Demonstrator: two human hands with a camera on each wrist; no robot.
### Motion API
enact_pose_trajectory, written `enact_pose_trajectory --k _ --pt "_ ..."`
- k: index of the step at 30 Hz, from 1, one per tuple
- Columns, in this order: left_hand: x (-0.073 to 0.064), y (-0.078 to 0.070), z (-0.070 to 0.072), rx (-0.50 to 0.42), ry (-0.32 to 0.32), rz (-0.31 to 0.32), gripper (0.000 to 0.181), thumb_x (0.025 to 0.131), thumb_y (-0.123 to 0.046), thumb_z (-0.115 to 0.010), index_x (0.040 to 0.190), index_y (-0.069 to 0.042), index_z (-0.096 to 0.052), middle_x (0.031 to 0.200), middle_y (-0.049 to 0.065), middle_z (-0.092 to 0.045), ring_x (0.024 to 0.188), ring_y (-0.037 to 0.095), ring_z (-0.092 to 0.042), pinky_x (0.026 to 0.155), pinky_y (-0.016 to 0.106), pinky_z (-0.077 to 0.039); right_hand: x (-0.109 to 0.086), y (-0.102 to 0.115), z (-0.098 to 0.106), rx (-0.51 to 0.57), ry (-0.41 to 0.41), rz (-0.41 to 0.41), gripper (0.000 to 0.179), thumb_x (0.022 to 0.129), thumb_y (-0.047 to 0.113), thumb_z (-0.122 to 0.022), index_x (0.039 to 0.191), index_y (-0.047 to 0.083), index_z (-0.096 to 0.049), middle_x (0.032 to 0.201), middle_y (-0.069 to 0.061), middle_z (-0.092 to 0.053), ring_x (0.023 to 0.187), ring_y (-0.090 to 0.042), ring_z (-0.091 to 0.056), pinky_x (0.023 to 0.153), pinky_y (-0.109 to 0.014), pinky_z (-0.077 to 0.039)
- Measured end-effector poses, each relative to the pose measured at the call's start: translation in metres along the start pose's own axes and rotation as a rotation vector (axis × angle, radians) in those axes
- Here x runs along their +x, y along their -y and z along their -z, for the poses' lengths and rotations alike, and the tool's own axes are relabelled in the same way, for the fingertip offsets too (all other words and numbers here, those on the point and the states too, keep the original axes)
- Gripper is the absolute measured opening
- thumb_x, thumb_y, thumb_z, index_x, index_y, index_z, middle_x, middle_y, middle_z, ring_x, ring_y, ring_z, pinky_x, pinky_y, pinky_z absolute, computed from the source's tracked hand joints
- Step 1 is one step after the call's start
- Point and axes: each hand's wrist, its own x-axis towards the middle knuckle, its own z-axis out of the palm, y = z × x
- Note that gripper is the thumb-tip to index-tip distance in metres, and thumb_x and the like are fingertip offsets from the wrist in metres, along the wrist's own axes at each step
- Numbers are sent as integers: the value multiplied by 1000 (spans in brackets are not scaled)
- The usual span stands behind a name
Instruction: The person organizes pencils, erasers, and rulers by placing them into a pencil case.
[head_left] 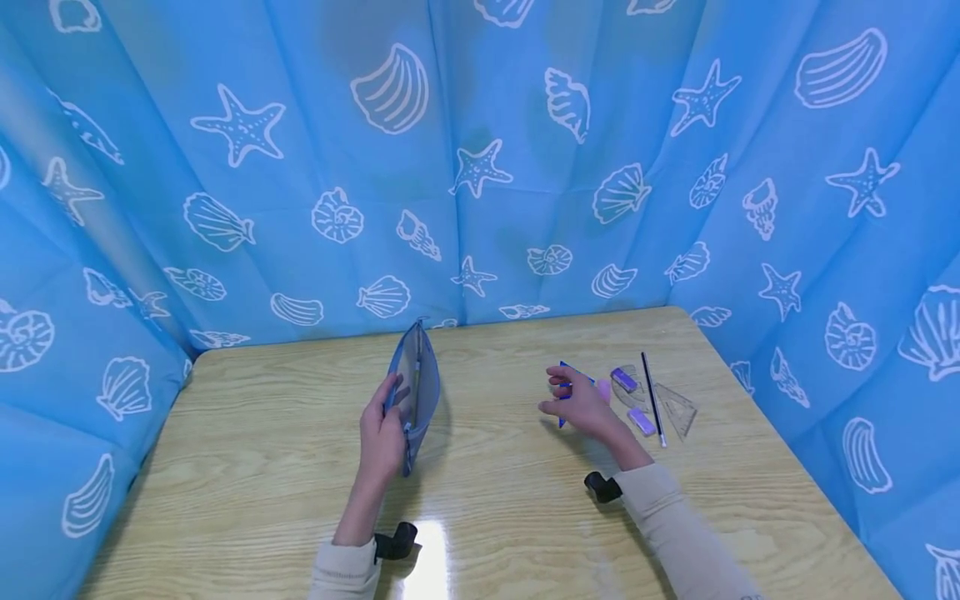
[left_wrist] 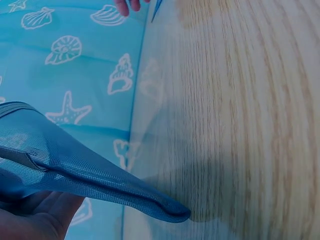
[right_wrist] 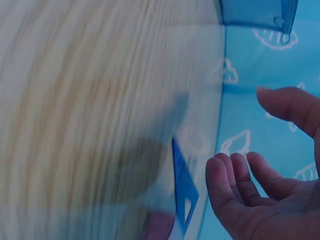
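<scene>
My left hand [head_left: 382,437] grips a blue-grey zip pouch [head_left: 426,387] by its left side, thumb towards me, and its mouth gapes. A thin pale strip shows inside the pouch. In the left wrist view, the mesh-like pouch [left_wrist: 100,170] lies across the fingers, its corner close over the wood. My right hand [head_left: 588,408] hovers at the right with nothing held, fingers loosely bent and thumb apart. Beneath it, partly hidden, is a blue set square [right_wrist: 183,185], clear of the fingers in the right wrist view. A pink item [head_left: 603,390] peeks out beside the hand.
Right of that hand lie two purple erasers [head_left: 624,380], a clear protractor [head_left: 642,395], a dark pencil [head_left: 652,400] and a clear set square [head_left: 677,408]. The wooden table [head_left: 262,450] meets a blue shell-patterned curtain [head_left: 300,167] at its back and sides.
</scene>
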Motion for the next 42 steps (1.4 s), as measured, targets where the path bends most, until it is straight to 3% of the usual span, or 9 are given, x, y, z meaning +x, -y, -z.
enact_pose_trajectory --k 2,4,7,8,9,11,18,32,42 --pt "0 0 0 3 0 -5 55 100 3 -30 155 4 -34 157 23 -42 139 43 -48 113 54 -45 0 -3 7 -8 0 -25 70 89 5 -73 149 -7 -40 139 -27 -48 117 -38 -52 69 -26 -51" --pt "0 0 0 6 1 0 54 100 2 -30 155 4 -35 157 22 -42 139 43 -48 113 54 -46 1 -6 14 -41 -6 -34 71 89 6 -74 150 -6 -40 140 -27 -48 118 -39 -52 66 -25 -49" --pt "0 1 -1 7 -3 -4 54 100 3 -31 154 4 -37 156 22 -43 138 43 -49 112 56 -45 3 -10 23 -101 -19 -49 71 89 8 -75 149 -6 -40 141 -29 -49 123 -42 -52 74 -36 -58" --pt "0 1 -2 8 -5 -2 54 100 3 -31 154 4 -37 156 22 -43 138 43 -49 112 56 -45 4 -11 26 -124 -25 -49 71 89 9 -75 149 -7 -40 141 -30 -49 124 -44 -52 85 -40 -58" --pt "0 1 -2 7 -8 -5 54 100 3 -31 154 4 -37 155 22 -44 137 43 -49 112 57 -45 6 -12 28 -153 -30 -47 71 89 10 -75 148 -8 -39 142 -32 -49 125 -45 -52 95 -44 -56" --pt "1 2 -3 8 -9 -13 54 99 4 -31 153 4 -37 155 23 -44 137 44 -50 112 58 -45 8 -12 33 -190 -36 -67 71 90 11 -75 148 -8 -40 144 -33 -48 126 -47 -51 101 -52 -53" --pt "0 1 -3 12 -12 0 54 100 3 -31 154 2 -37 156 21 -44 138 42 -50 113 56 -45 17 -8 41 -321 -23 -125 76 88 15 -77 148 -11 -38 145 -37 -44 130 -51 -48 106 -60 -48" --pt "1 1 -2 4 -8 2 54 100 3 -31 153 3 -39 156 21 -44 137 42 -50 111 55 -47 37 -9 42 -542 44 -184 88 77 22 -88 144 -13 -42 142 -35 -46 130 -52 -44 110 -61 -43" --pt "-1 0 0 12 -3 15 54 101 2 -31 154 2 -37 156 20 -43 138 42 -50 111 54 -47 40 -7 40 -580 61 -223 84 73 26 -90 137 -10 -50 133 -31 -52 126 -51 -44 107 -63 -43"
